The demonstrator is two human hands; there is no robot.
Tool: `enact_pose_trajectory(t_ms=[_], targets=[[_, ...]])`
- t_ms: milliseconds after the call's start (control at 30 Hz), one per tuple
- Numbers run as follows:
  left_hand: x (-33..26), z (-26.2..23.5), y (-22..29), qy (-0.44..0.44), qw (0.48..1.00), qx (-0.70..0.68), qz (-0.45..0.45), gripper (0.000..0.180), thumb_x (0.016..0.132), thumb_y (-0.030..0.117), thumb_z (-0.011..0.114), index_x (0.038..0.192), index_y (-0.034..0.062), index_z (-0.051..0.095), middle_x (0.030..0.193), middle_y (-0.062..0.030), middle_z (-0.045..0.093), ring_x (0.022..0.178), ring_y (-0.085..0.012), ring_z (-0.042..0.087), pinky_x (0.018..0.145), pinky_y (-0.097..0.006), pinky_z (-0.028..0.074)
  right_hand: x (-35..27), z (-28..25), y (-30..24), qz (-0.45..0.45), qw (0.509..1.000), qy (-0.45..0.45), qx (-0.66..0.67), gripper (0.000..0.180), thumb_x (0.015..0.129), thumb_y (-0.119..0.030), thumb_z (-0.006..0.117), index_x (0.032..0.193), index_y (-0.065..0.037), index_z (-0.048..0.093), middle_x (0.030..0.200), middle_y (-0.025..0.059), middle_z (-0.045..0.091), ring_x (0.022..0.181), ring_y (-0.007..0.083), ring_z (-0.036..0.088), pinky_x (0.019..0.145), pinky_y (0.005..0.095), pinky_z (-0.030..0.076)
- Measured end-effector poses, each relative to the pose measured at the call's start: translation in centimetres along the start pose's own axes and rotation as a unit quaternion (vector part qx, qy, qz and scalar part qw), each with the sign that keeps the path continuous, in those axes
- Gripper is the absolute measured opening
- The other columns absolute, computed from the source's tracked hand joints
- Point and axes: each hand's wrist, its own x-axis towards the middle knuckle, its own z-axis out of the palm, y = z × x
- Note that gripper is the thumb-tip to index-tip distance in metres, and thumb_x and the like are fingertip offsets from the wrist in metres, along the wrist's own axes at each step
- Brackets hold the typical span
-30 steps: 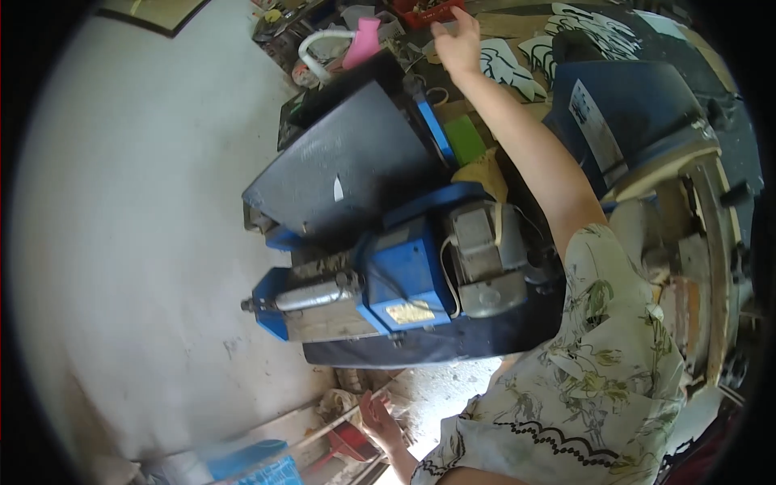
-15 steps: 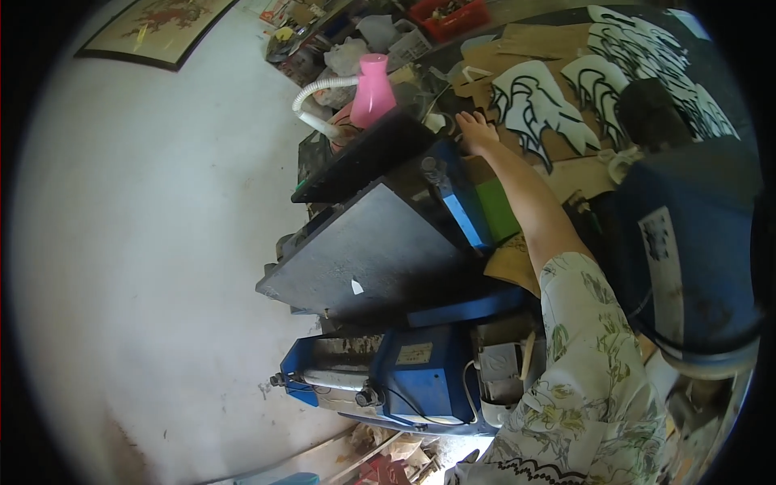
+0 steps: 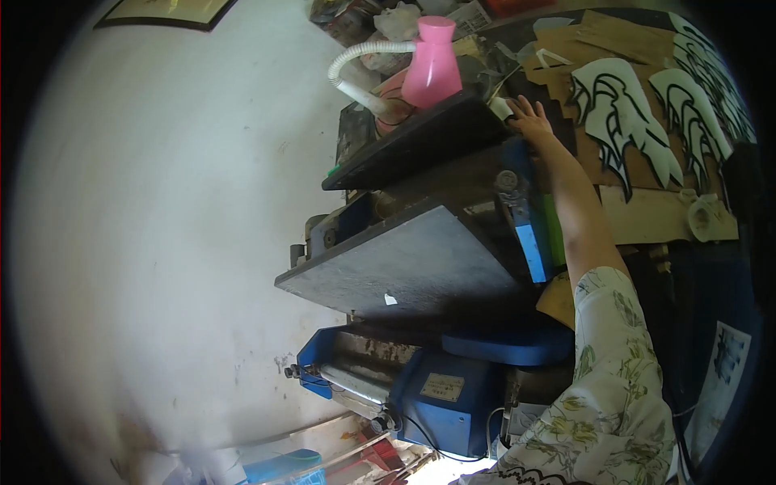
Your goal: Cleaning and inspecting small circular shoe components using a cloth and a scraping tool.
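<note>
My right hand [image 3: 529, 120] reaches far out past the upper end of a blue machine, its fingers stretched and apart. I see nothing held in it. Just left of the fingertips lies a small whitish piece [image 3: 500, 108]; whether they touch it I cannot tell. Close by on the left is a dark slanted board [image 3: 420, 141], with a pink lamp [image 3: 434, 73] on a white bendable neck behind it. White cut-out shapes with black outlines [image 3: 618, 113] lie on brown cardboard [image 3: 594, 149] to the hand's right. My left hand is out of view.
Below the reaching arm stands a blue machine with a grey slanted plate [image 3: 412, 259], a roller [image 3: 356, 383] and a blue housing [image 3: 436, 388]. A tape roll [image 3: 703, 217] lies at the right. A pale wall [image 3: 178, 226] fills the left side.
The view has shifted, so the lamp, machine and cut-outs appear farther right. My right hand stays outstretched, its fingers now closer to the small whitish piece.
</note>
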Motion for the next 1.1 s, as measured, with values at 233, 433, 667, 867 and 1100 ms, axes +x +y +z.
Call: enact_pose_trajectory(t_ms=[233,433,667,867,1100], targets=[[-0.3,0.9,-2.2,0.006,1.000,0.010,0.022,0.027,0.090,0.005,0.058,0.117,0.0021,0.057,0.097,-0.0081,0.064,0.080,-0.0143,0.059,0.076,-0.027,0.048,1.0,3.3,1.7,0.060,0.986,0.130,0.090,0.033,0.091,-0.019,0.046,0.122,-0.015,0.056,0.151,-0.0016,0.024,0.139,0.0210,0.023,0.108,0.0490,0.026],[-0.5,-1.0,5.1,-0.046,0.998,0.000,0.044,0.027,0.089,0.006,0.059,0.115,0.0031,0.058,0.095,-0.0066,0.065,0.081,-0.0139,0.059,0.082,-0.029,0.046,-1.1,-6.4,3.2,0.263,0.677,0.394,0.564,0.027,0.080,-0.023,0.066,0.098,-0.003,0.065,0.090,0.0133,0.066,0.088,0.0299,0.063,0.078,0.0379,0.050],[-1.3,-2.4,1.7,-0.095,0.985,-0.082,0.121,0.032,0.091,0.011,0.057,0.123,0.0096,0.054,0.095,-0.0114,0.068,0.077,-0.0170,0.064,0.066,-0.027,0.051,-10.8,-19.0,2.7,0.025,0.337,0.328,0.882,0.012,0.077,-0.005,0.071,0.085,-0.007,0.063,0.076,0.0045,0.064,0.056,0.0135,0.060,0.037,0.0245,0.039],[-2.2,-5.0,0.9,-0.081,0.958,-0.192,0.198,0.028,0.091,0.006,0.054,0.117,-0.0040,0.053,0.085,-0.0068,0.062,0.073,-0.0137,0.061,0.069,-0.026,0.052,-23.3,-27.8,-6.9,-0.090,0.207,0.128,0.966,0.012,0.085,-0.023,0.066,0.085,-0.011,0.062,0.076,0.0029,0.064,0.054,0.0158,0.061,0.033,0.0224,0.033],[3.0,-11.4,8.6,0.155,0.852,-0.120,0.485,0.065,0.070,0.001,0.074,0.127,-0.0013,0.043,0.124,-0.0223,0.049,0.109,-0.0400,0.050,0.091,-0.040,0.044,-47.5,-26.1,-24.7,-0.073,0.334,-0.153,0.927,0.024,0.088,-0.027,0.060,0.086,-0.003,0.062,0.071,0.0053,0.060,0.042,0.0102,0.050,0.028,0.0186,0.028]])
